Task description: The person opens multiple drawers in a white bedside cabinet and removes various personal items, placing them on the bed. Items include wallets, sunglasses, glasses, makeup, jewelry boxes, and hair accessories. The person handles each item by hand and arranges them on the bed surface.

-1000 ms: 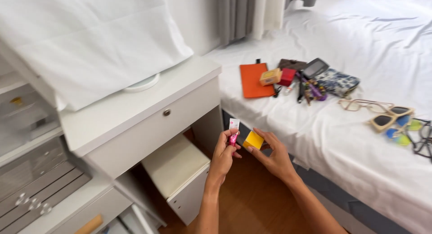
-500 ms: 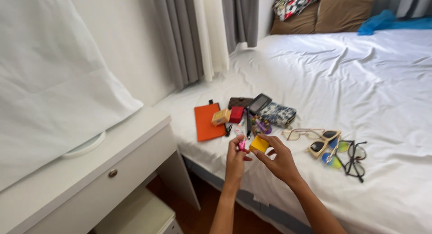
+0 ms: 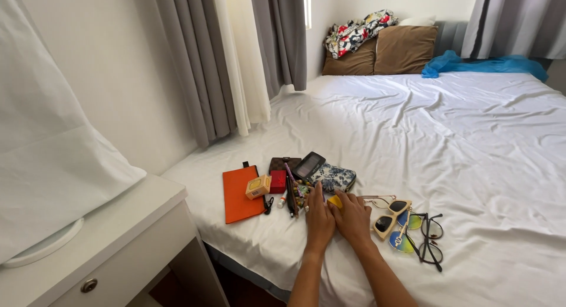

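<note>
Your two forearms come up bare from the bottom edge, no sleeves showing. Your left hand [image 3: 319, 220] and right hand [image 3: 352, 218] are bare too, without gloves, watch or bracelet; any rings are too small to tell.

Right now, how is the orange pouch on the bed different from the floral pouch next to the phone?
The orange pouch is one plain colour; the floral pouch has a dark blue and white pattern. The orange pouch lies flat and thin, while the floral pouch looks plumper. A small yellow box rests on the orange pouch's edge; nothing sits on top of the floral pouch. Both lie on the white sheet near the bed's edge.
</note>
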